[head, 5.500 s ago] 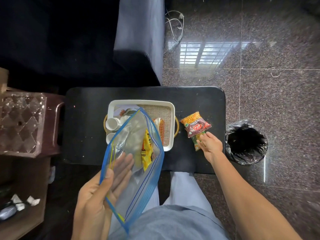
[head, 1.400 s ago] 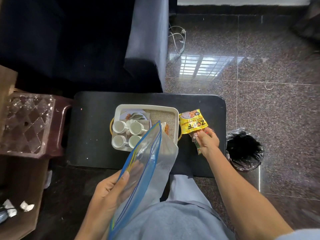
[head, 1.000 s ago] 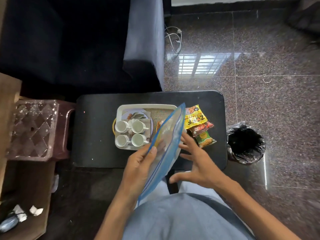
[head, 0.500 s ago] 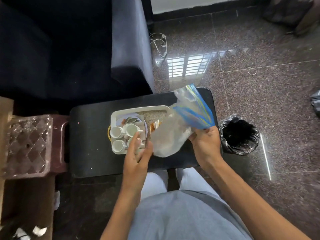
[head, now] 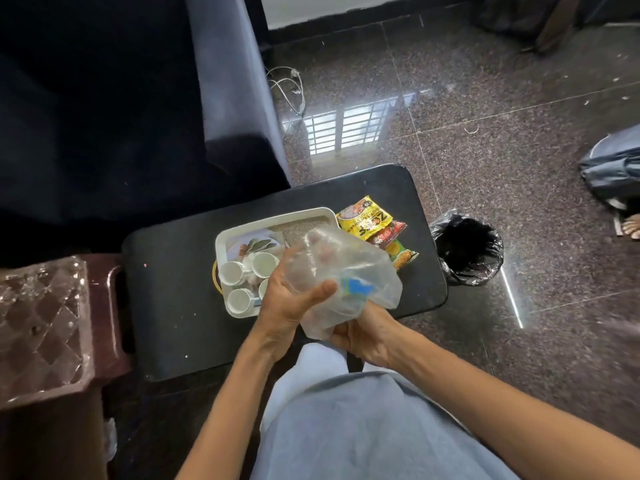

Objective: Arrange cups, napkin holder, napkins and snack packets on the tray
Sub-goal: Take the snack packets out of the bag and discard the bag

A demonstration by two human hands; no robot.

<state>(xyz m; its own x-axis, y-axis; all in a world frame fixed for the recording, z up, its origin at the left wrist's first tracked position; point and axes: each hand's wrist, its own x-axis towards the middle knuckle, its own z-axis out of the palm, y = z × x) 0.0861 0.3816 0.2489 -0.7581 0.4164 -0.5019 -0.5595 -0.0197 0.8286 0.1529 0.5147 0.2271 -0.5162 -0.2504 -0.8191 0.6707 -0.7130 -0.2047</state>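
Observation:
A white tray (head: 273, 218) sits on the black table (head: 173, 292), holding several small white cups (head: 231, 272) and a leaf-printed napkin (head: 256, 244). Three snack packets lie on the table just right of the tray: a yellow one (head: 365, 223), a red one (head: 389, 233) and a green one (head: 403, 258). Both hands crumple a clear zip bag (head: 341, 271) with a blue seal above the tray's near right part. My left hand (head: 289, 299) grips its left side and my right hand (head: 363, 336) grips it from below. The bag hides the tray's right half.
A black-lined bin (head: 467, 251) stands on the floor right of the table. A brown stool with a clear patterned cover (head: 45, 327) is at the left. A dark sofa (head: 228, 98) lies behind the table. Another person's foot and a bag (head: 620, 178) are at the far right.
The flat zip bag, held up in my left hand, has been taken by both hands and scrunched into a ball. The snack packets now lie stacked beside the tray.

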